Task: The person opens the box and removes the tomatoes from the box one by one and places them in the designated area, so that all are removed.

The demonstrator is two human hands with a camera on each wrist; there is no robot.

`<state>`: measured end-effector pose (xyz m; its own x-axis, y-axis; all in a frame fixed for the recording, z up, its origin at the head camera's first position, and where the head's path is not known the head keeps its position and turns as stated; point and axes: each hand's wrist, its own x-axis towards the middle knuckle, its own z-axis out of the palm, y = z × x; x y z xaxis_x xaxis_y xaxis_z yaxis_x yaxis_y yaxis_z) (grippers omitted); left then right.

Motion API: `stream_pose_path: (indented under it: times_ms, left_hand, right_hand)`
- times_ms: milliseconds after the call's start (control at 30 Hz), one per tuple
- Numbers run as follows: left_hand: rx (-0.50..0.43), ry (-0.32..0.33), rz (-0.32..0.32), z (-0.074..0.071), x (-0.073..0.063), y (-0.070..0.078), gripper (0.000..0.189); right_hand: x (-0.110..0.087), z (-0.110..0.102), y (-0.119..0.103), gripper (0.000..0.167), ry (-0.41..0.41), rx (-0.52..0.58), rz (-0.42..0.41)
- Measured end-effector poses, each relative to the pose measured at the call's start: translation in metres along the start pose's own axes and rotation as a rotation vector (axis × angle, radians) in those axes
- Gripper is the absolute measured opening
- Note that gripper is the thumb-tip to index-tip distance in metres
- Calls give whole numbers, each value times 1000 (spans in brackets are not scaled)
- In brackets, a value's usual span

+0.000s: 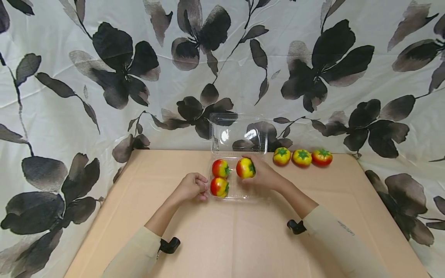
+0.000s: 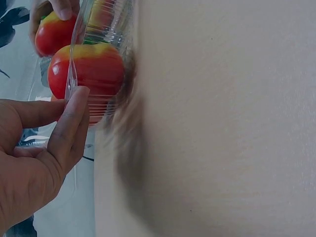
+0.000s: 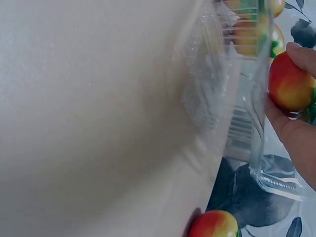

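Note:
A clear plastic clamshell box (image 1: 245, 192) stands on the table with its lid (image 1: 226, 135) raised at the back. Two red-and-yellow tomatoes, a rear one (image 1: 219, 168) and a front one (image 1: 218, 187), sit along its left side, their green leafy tops facing right. My left hand (image 1: 192, 187) pinches the box's left rim between thumb and fingers (image 2: 71, 116). Over the box's open tray, my right hand (image 1: 263, 173) grips another tomato (image 3: 290, 84) by its sides, thumb and fingers around it. Its green top faces the palm.
Three more tomatoes stand in a row at the table's back edge, right of the box: a left one (image 1: 281, 156), a middle one (image 1: 301, 158) and a redder right one (image 1: 321, 157). Behind the tan table (image 1: 222, 239) hangs a floral cloth (image 1: 264, 85).

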<state>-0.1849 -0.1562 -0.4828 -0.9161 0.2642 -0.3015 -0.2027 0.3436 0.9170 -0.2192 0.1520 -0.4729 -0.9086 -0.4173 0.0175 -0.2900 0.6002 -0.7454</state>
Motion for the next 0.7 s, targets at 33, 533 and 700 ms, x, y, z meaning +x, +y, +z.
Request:
stream_pose_path:
  times_ms: [33, 533, 700]
  left_hand:
    - [0, 1, 1, 0, 0, 0, 22]
    - [8, 14, -12, -1, -1, 4, 22]
    - [1, 12, -13, 0, 0, 2, 21]
  right_hand:
    - [-2, -2, 0, 89, 4, 3, 3]
    - [-24, -32, 0, 92, 72, 12, -4]
    - [-32, -40, 4, 95, 85, 16, 22]
